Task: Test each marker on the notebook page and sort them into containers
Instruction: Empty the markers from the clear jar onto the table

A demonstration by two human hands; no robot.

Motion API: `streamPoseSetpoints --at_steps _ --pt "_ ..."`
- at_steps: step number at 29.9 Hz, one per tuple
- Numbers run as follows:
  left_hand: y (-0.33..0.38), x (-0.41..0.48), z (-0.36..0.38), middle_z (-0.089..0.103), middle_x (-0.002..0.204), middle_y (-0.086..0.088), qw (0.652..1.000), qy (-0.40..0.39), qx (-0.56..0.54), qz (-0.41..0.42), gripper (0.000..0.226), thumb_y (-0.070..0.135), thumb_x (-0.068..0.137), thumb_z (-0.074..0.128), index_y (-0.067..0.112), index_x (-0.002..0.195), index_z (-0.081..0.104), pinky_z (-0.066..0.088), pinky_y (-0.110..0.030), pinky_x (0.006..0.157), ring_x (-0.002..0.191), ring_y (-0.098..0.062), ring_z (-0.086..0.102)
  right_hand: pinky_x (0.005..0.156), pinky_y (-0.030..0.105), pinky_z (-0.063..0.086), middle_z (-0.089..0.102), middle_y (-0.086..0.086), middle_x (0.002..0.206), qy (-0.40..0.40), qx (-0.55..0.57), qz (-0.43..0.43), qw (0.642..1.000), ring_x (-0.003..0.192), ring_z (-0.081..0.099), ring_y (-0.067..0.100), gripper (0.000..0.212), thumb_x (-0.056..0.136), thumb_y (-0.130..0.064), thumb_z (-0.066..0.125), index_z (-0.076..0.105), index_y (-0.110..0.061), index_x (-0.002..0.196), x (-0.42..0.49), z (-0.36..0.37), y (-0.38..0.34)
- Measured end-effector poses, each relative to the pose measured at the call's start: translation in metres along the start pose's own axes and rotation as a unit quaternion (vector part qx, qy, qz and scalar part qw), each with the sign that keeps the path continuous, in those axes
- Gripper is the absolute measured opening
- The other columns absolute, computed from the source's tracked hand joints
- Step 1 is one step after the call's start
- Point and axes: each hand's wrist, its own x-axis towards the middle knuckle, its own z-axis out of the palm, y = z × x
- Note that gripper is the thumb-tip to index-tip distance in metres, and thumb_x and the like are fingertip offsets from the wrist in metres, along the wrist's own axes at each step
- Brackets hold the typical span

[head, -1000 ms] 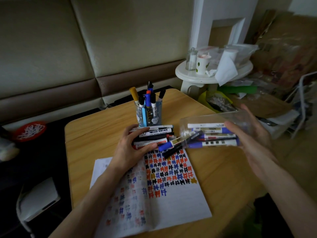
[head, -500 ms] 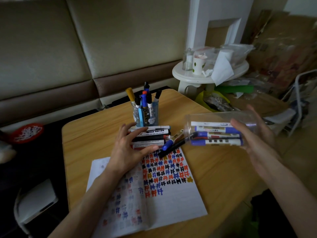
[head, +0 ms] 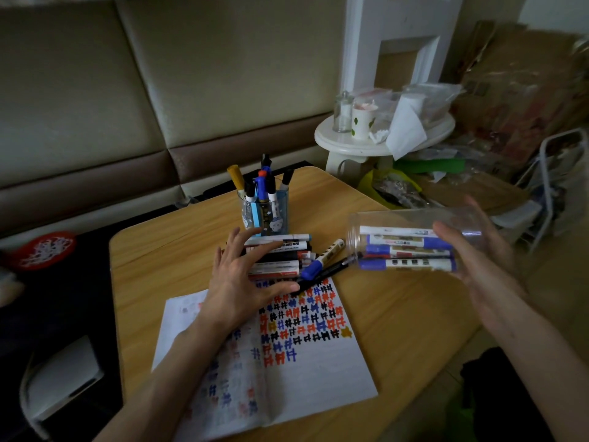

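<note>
Lying on its side, the clear jar (head: 411, 220) sits clamped in the right hand (head: 478, 266) — thumb across the near wall, other fingers curled round the far wall and seen through the plastic — up off the table (head: 398, 314), beyond the far right corner of the notebook (head: 302, 371). Jar mouth points left, toward the notebook's far edge; inside, several markers (head: 404, 265) lie stacked lengthwise, blue caps showing, w/ the thumb tip over their right ends, plastic between. Left hand (head: 236, 282) rests palm down at the notebook's far edge, fingers straight and fanned apart, gripping nothing: the fingertips lie on top of the pile of markers (head: 283, 250) stacked side by side just past that edge, thumb stretched right over the top row of the page's red, blue & black marks. Between the pile and the jar mouth a blue-capped marker (head: 322, 260) lies slanted, cap end near the notebook's far edge, other end toward the jar. A thin black pen (head: 331, 271) lies beside it at abt the same slant, its far tip right at the jar mouth — can't tell if in or out. Farther from the notebook, behind the pile, the blue pen cup (head: 280, 218) stands upright, full of pens.
</note>
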Motion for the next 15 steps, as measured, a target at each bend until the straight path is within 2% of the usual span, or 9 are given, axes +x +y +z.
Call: streamPoseSetpoints --at_steps 6,11,15 --pt "0.000 -0.001 0.002 0.021 0.165 0.010 1.000 0.000 -0.005 0.007 0.094 0.099 0.062 0.047 0.051 0.142 0.047 0.005 -0.063 0.122 0.157 -0.020 -0.001 0.077 0.033 0.063 0.064 -0.003 0.140 0.023 0.002 0.002 1.000 0.104 0.075 0.012 0.089 0.067 -0.039 0.088 0.047 -0.053 0.146 0.002 -0.011 0.001" --pt "-0.002 -0.001 0.002 0.025 0.164 0.009 1.000 0.013 0.000 0.021 0.095 0.099 0.062 0.047 0.048 0.142 0.049 0.007 -0.064 0.121 0.157 -0.022 0.001 0.091 0.045 0.059 0.063 0.000 0.141 0.023 0.028 0.007 0.999 0.106 0.075 0.016 0.095 0.061 -0.041 0.089 0.048 -0.051 0.146 0.001 -0.015 -0.001" --pt "-0.001 -0.004 -0.001 0.025 0.164 0.010 0.999 0.017 -0.013 0.029 0.091 0.093 0.066 0.053 0.046 0.143 0.049 0.005 -0.067 0.121 0.158 -0.021 0.000 0.094 0.050 0.057 0.072 -0.002 0.126 -0.013 0.055 0.003 0.998 0.105 0.075 0.018 0.087 0.071 -0.033 0.084 0.047 -0.046 0.148 -0.004 -0.007 -0.003"
